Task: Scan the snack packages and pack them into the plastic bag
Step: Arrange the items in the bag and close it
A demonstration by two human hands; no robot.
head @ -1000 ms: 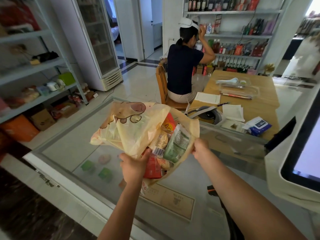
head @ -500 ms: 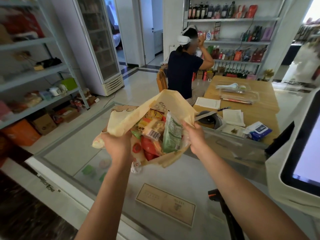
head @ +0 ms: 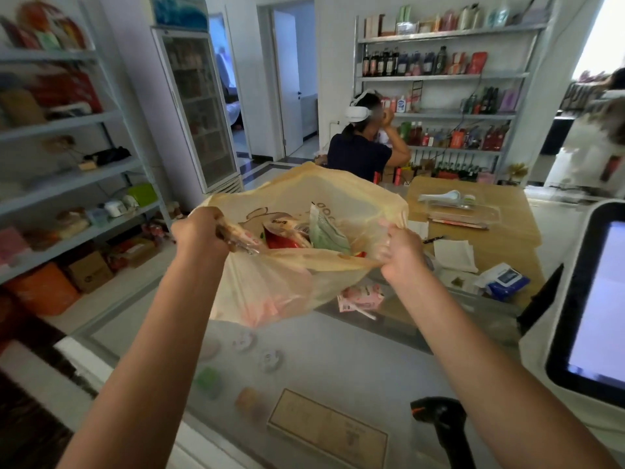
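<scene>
Holding the bag (head: 291, 292) up over the counter (head: 338, 360), the left hand (head: 199, 231) curls its fingers round one side of the rim and the right hand (head: 402, 253) grips the other, so the mouth gapes between them. Packs (head: 304, 231) stand inside, between the hands. The film looks thin, soft and slippery, likely to stretch under load, so take it by bunched rim, not the wall. A pink pack (head: 360, 296) lies just below the right hand, seemingly outside.

Open plastic bag (head: 287, 292) mouth (snack packages (head: 304, 231) crowd inside).
</scene>
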